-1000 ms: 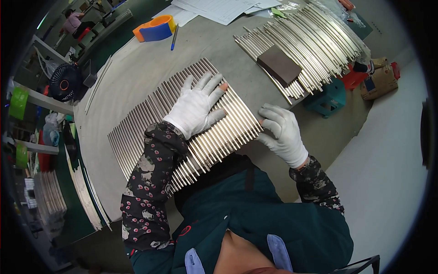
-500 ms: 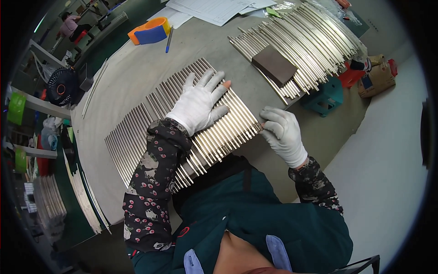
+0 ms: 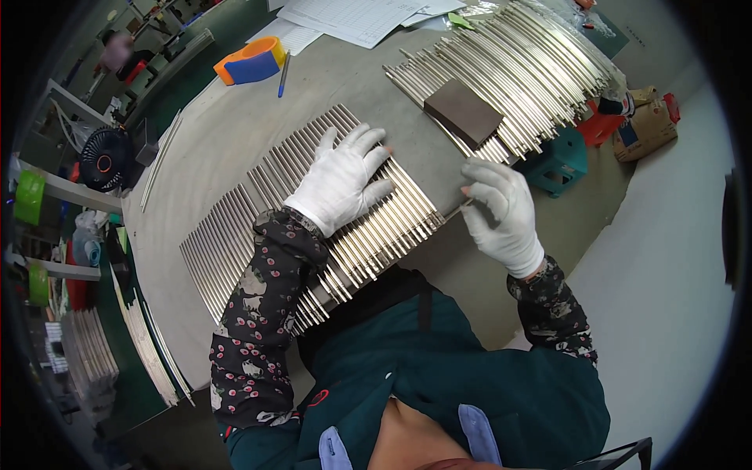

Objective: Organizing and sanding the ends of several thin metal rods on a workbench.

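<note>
The person's left hand point(image 3: 345, 176), in a white glove, lies palm down on a row of metal rods point(image 3: 395, 235), its fingers spread apart and pressed to the rods rather than closed around any. The right hand point(image 3: 505, 215), also gloved, is just beyond the row's right end, fingers bent and thumb apart from the palm. A thin rod end point(image 3: 457, 210) seems to reach toward its fingertips, but the blur makes it impossible to tell whether they pinch it.

The row lies side by side on a grey table point(image 3: 329, 82), at the edge nearest the person. Farther right, a brown block point(image 3: 464, 113) rests on a larger pile of rods point(image 3: 533, 74). Papers point(image 3: 352, 17), a blue pen point(image 3: 283, 74) and an orange-and-blue holder point(image 3: 252, 63) lie toward the far side. A black fan point(image 3: 103, 159) stands at the left; a teal stool point(image 3: 560, 160) and a cardboard box point(image 3: 646, 135) are on the floor at right.
</note>
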Demonstrator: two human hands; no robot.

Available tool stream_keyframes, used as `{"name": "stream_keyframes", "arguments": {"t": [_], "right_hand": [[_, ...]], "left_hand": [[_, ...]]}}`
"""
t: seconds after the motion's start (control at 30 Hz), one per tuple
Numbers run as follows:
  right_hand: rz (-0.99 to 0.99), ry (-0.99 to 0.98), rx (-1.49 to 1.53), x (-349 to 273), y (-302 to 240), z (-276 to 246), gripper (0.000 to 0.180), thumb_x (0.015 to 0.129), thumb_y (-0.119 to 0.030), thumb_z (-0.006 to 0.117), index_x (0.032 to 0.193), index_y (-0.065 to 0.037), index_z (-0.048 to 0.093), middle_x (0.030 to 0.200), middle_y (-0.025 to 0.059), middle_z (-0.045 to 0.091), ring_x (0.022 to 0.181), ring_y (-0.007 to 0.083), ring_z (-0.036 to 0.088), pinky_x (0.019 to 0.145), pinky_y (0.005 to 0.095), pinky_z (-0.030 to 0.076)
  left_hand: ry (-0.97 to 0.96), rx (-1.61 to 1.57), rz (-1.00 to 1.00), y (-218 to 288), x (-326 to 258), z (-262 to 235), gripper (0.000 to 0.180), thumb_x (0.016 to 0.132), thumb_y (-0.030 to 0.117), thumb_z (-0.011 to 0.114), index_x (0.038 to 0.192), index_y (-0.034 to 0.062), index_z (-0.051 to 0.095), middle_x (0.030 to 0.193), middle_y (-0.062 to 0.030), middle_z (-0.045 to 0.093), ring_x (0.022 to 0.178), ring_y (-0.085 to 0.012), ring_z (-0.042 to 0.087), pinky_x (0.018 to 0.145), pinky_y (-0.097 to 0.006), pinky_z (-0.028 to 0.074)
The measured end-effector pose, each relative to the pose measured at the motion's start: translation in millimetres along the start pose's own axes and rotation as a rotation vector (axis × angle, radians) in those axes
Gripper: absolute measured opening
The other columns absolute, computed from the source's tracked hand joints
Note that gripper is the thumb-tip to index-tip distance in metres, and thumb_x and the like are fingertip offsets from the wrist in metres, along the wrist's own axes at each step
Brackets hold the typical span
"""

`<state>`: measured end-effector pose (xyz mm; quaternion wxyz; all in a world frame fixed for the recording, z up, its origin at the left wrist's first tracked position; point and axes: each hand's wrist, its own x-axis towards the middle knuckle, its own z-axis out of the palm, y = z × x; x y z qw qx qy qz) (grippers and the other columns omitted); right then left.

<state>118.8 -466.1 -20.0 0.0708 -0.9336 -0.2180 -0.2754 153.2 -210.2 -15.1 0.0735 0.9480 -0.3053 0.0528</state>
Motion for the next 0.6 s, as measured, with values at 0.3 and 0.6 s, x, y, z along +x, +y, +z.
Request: {"name": "stream_keyframes", "arguments": {"t": [0.3,0.6], "right_hand": [[0.048,-0.034,-0.094,66.3,21.4,37.3,0.066,0.072,-0.035,0.073,0.128,-0.007,0.053,0.128,0.0226,0.049,0.125,0.039,0.043,0.099,0.0505,0.038],[0.109,0.027,-0.005,41.0,14.3,0.5,0.061,0.069,-0.027,0.076,0.123,-0.009,0.057,0.116,0.0216,0.051,0.105,0.0361,0.052,0.09,0.047,0.043]], "left_hand": [[0.007,-0.324,0.23,22.3,32.2,7.8,0.022,0.073,0.027,0.074,0.088,0.0125,0.067,0.09,-0.006,0.061,0.093,-0.0281,0.057,0.082,-0.041,0.046],[-0.351,-0.21,0.228,32.1,49.6,-16.7,0.023,0.081,0.031,0.069,0.093,0.0131,0.066,0.098,-0.0065,0.06,0.105,-0.0283,0.052,0.092,-0.043,0.041]]}}
